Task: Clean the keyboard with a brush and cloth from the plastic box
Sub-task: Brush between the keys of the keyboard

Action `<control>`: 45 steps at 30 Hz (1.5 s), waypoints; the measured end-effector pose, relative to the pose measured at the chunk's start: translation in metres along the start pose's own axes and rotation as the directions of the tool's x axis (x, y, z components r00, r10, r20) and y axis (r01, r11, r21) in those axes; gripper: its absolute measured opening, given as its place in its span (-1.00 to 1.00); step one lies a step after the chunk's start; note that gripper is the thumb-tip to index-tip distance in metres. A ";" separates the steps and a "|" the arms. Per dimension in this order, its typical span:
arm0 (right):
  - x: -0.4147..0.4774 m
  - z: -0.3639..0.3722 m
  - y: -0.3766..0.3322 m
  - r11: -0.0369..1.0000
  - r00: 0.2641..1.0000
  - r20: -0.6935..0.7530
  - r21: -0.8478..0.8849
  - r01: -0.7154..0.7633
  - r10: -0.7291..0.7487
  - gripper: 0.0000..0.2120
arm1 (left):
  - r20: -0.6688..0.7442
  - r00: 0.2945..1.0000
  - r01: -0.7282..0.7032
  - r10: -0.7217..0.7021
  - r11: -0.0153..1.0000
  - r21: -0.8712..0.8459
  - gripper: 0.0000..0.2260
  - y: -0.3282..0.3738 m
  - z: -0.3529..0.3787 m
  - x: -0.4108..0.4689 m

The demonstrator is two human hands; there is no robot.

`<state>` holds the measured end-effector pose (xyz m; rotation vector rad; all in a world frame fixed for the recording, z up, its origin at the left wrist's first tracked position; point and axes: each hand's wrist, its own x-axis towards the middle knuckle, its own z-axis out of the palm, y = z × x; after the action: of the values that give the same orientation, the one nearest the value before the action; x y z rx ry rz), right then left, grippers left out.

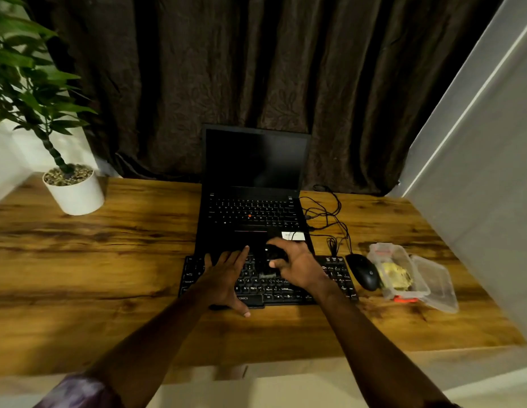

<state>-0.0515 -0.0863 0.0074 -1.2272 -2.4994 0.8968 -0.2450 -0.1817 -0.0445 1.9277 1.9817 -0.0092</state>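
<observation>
A black external keyboard (335, 275) lies on the wooden desk in front of an open laptop. My left hand (227, 275) lies flat on the keyboard's left half, fingers straight. My right hand (294, 265) grips a small black brush (274, 254) over the middle keys, its bristles touching the keys. A clear plastic box (396, 269) stands open to the right, with a yellowish cloth (399, 275) inside.
A black mouse (363, 270) sits between the keyboard and the box, its cable tangled behind it. The box's lid (438, 284) lies open at its right. The laptop (253, 184) stands behind the keyboard. A potted plant (74, 189) is at the far left.
</observation>
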 end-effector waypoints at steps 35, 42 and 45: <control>-0.005 -0.002 0.013 0.997 0.997 -0.015 0.040 -0.072 0.072 -0.52 | 0.049 0.991 -0.126 0.125 0.992 0.026 0.42 -0.021 -0.008 -0.003; -0.028 -0.031 0.044 0.990 0.982 -0.133 0.046 -0.131 0.136 -0.47 | 0.084 0.987 -0.144 0.138 0.988 0.065 0.41 -0.039 -0.016 -0.012; -0.038 -0.037 0.052 0.984 0.971 -0.164 0.077 -0.161 0.171 -0.48 | 0.074 0.987 -0.149 0.142 0.985 0.091 0.42 -0.047 -0.017 -0.014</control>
<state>0.0217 -0.0758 0.0080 -1.4443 -2.2460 0.8612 -0.2953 -0.1941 -0.0365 2.1007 1.8237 -0.1316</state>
